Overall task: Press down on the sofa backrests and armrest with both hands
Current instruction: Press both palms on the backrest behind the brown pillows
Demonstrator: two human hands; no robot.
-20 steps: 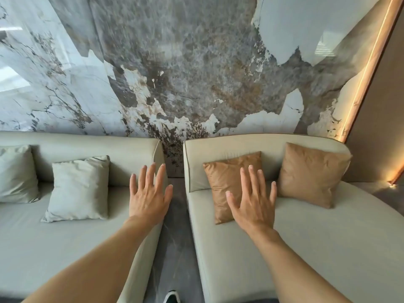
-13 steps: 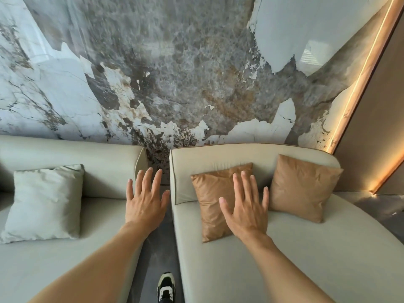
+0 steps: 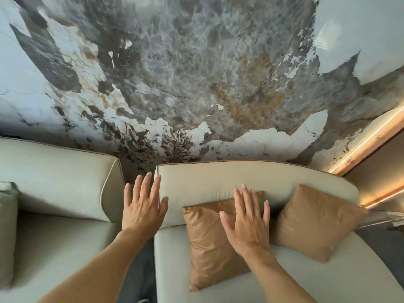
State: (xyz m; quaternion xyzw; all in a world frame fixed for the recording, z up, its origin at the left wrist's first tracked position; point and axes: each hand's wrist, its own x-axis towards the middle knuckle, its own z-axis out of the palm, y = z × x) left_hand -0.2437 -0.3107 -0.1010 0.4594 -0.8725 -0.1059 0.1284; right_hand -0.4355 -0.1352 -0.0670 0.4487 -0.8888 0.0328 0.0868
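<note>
Beige backrest [image 3: 218, 180] beyond fingers | left hand [image 3: 142, 208] spread | right hand [image 3: 247, 224] spread, over cushion [image 3: 209, 243]

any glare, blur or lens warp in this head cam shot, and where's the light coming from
Head view: wide-angle warp bows the marble wall and the right sofa backrest; window glare at the wall's upper right; a warm light strip glows at right; both the left hand and right hand look sharp, edges slightly soft.

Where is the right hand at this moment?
In the head view the right hand is spread open right of centre, over the upper right part of the nearer tan cushion, in front of the right sofa's backrest.
</note>
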